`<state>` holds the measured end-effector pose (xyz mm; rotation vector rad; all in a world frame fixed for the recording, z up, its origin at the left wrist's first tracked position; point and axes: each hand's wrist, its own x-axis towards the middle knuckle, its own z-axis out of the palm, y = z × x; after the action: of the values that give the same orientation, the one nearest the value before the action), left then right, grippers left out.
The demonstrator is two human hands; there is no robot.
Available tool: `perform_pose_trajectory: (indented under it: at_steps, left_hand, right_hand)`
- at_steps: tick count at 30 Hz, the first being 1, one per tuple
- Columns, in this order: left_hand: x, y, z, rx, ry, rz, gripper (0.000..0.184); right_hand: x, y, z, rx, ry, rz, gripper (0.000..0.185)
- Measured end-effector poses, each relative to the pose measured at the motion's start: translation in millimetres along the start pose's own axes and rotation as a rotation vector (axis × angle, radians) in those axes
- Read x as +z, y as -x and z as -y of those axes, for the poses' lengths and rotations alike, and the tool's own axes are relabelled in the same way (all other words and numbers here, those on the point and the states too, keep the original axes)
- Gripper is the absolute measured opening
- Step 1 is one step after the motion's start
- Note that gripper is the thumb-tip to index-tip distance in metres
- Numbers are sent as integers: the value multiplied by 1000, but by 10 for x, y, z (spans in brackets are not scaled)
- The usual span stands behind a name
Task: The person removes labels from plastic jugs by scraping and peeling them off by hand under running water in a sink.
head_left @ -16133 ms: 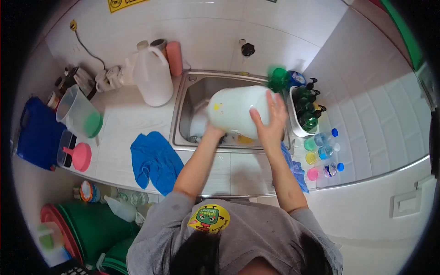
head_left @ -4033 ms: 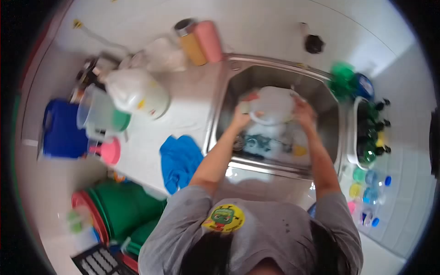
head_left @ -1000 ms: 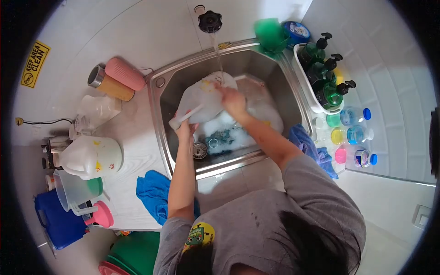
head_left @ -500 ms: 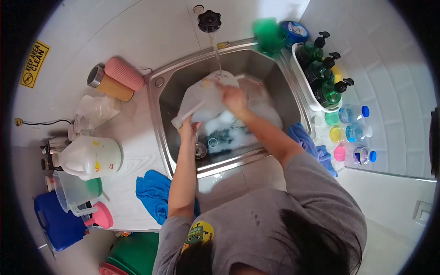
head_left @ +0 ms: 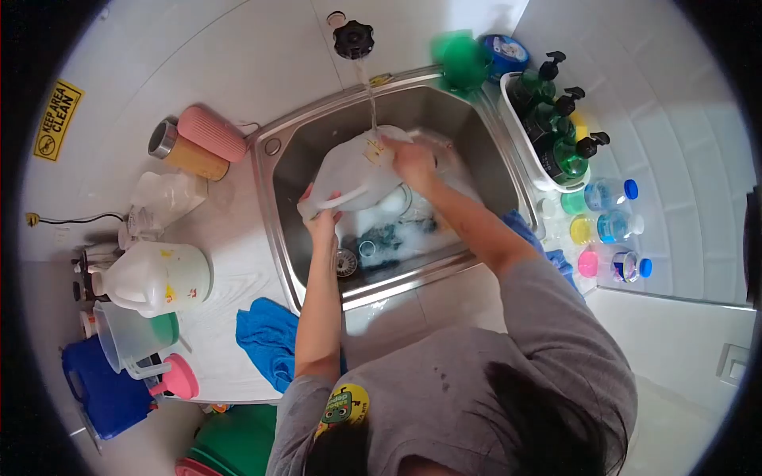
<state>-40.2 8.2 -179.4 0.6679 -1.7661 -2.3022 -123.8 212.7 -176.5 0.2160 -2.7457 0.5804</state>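
Note:
Under the running water, a white plastic jug (head_left: 353, 168) with a handle and yellow marks lies tilted over the sink (head_left: 305, 131). My left hand (head_left: 321, 216) is closed around its neck end, near the handle. Against the jug's far right side, my right hand (head_left: 413, 165) presses with bent fingers; the fingertips are partly hidden. Below the jug, soapy water and foam (head_left: 393, 208) cover part of the sink floor, with a dark wet patch and the drain strainer (head_left: 344, 262) showing. Water falls from the tap (head_left: 354, 40) onto the jug.
Left on the counter are another white jug (head_left: 163, 278), tumblers (head_left: 210, 135), a clear pitcher (head_left: 131, 337) and a blue cloth (head_left: 266, 337). To the right stand a white caddy of pump bottles (head_left: 548, 166), several small bottles (head_left: 615, 228) and a green container (head_left: 464, 63).
The jug has turned slightly, and its yellow marks have shifted right and down. My right hand, blurred earlier, now shows clearly against the jug. My left hand keeps hold of the neck end.

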Motion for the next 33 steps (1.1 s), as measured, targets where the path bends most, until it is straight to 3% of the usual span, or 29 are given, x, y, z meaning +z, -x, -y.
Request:
perform_pose_trajectory:
  at_steps: [2, 6, 11, 12, 14, 16, 18, 19, 21, 23, 24, 26, 27, 31, 33]
  left_hand:
    - [45, -9, -20, 38, -11, 12, 55]
    - [-24, 29, -24, -15, -10, 6, 57]
    - [-68, -57, 24, -65, 33, -1, 59]
    - [-113, -66, 88, -65, 29, -9, 59]
    - [-229, -105, 275, 127, -109, 43, 59]
    - [-169, -267, 335, 345, -213, 106, 60]
    - [-159, -305, 311, 341, -190, 115, 60]
    - [-155, -311, 309, 332, -174, 130, 60]
    - [-129, -298, 310, 315, -137, 157, 61]
    - [-87, -259, 289, 302, -124, 155, 61]
    - [-78, -245, 263, 292, -121, 156, 61]
    - [-85, -225, 213, 276, -118, 163, 61]
    - [-92, -230, 208, 279, -117, 164, 61]
    - [-91, -243, 236, 328, -144, 186, 61]
    - [-96, -242, 243, 321, -119, 182, 61]
  right_hand:
    - [-56, -25, -15, 44, -23, 60, 39]
    - [79, 171, 185, -222, -46, -207, 36]
    - [3, 205, 421, -78, -94, -25, 35]
    - [76, 187, 335, -118, -76, -95, 36]
    - [90, 102, 109, -141, -70, -169, 36]
    - [-114, -215, -144, 309, -192, 182, 34]
    - [-185, -449, -359, 289, -427, -37, 34]
    - [-606, -598, -199, 436, -497, 41, 41]
    - [-1036, -863, -87, 249, -603, -69, 47]
    - [-1668, -956, 276, 80, -674, -26, 54]
    - [-1836, -1013, 399, 76, -673, -25, 54]
    - [-2007, -1093, 578, -262, -628, -50, 42]
    - [-2008, -1105, 626, -265, -627, -53, 42]
    - [-2005, -1143, 774, -476, -98, -287, 42]
    - [-1960, -1152, 798, -463, -87, -302, 42]
